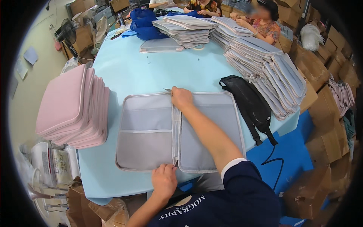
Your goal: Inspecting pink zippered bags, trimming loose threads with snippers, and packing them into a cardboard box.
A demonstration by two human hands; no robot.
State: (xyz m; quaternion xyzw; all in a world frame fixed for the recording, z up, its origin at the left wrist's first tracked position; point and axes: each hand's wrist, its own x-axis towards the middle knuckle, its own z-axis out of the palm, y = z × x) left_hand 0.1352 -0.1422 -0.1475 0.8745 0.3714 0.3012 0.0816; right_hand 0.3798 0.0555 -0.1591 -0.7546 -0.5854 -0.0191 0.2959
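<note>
A grey zip case [145, 147] with pale pink edging lies open and flat on the table, its two halves spread either side of a spine. The left half has a pocket with a light band across it. At the far end of the spine, my right hand [182, 98] is closed round a small pointed metal blade [167, 90]; the rest of that tool is hidden in the fist. Down at the near end of the spine, my left hand [164, 181] pinches the case's edge with its fingertips.
A stack of pink cases [70, 106] stands at the left edge of the pale blue table [113, 72]. To the right lie a black bag [249, 102] and long leaning piles of grey cases [261, 64]. Co-workers sit at the far end, near blue mesh fabric [143, 24].
</note>
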